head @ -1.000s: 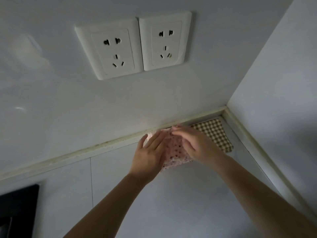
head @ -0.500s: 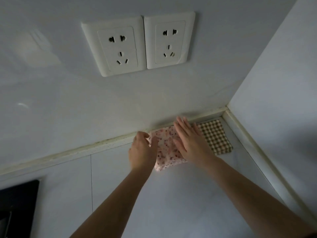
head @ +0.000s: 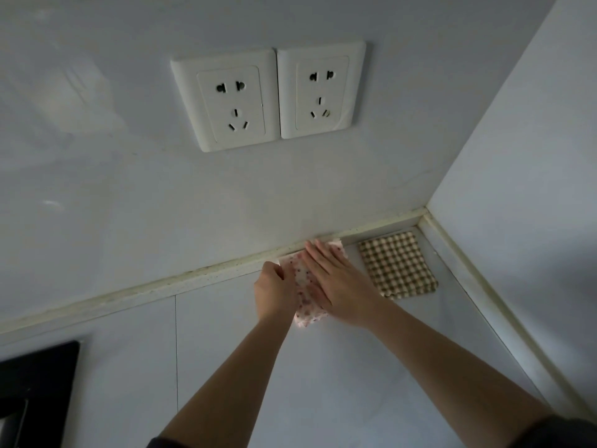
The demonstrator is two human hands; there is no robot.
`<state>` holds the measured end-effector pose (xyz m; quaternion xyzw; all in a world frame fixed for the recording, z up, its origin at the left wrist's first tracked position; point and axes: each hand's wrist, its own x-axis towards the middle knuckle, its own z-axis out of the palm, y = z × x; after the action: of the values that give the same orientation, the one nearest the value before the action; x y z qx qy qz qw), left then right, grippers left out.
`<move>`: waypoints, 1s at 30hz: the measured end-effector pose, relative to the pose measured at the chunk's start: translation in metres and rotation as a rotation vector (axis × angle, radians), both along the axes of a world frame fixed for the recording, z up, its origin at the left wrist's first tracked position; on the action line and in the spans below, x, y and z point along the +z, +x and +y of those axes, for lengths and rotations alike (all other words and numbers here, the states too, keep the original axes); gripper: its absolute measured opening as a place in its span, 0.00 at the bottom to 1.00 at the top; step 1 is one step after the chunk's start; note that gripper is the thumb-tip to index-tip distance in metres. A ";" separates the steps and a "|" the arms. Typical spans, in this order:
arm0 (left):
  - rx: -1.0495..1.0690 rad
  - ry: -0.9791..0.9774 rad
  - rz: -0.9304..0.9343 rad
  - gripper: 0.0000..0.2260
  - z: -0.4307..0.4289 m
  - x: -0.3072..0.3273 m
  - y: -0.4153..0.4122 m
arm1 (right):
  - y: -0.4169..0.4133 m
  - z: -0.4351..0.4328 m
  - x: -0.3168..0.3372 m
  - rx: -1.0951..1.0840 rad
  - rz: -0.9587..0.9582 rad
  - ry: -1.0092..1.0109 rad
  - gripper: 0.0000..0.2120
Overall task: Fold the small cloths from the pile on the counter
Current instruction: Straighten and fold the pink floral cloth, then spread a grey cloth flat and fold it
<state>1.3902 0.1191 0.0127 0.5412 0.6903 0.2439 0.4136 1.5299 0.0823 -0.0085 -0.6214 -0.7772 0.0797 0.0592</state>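
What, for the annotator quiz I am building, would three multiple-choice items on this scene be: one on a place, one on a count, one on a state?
1. Where is the checked cloth?
A. In a drawer
B. On the counter near its corner, right of the spotted cloth
C. On the floor
2. How many wall sockets show?
A. One
B. Four
C. Two
3. How is the right hand?
A. Flat on the spotted cloth, fingers straight
B. Clenched in the air
C. Holding a plug
Key: 1 B, it lies apart by the corner; 2 C, two plates side by side; 3 A, straight fingers lie on the cloth.
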 end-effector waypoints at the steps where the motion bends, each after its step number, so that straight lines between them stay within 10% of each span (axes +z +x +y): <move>1: -0.004 0.001 0.004 0.13 0.001 -0.001 0.001 | 0.001 0.001 -0.004 0.006 -0.001 -0.005 0.30; 17: -0.303 0.037 0.350 0.10 -0.009 0.012 -0.031 | -0.022 -0.023 0.006 -0.301 0.023 -0.038 0.34; 30: -0.351 0.273 0.067 0.03 -0.204 0.106 -0.358 | -0.316 -0.199 0.116 -0.399 0.508 0.054 0.25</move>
<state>1.0325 -0.0849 0.1186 0.7119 0.5593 0.2411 0.3495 1.2142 -0.1163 0.1076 -0.7198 -0.6024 0.1983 0.2823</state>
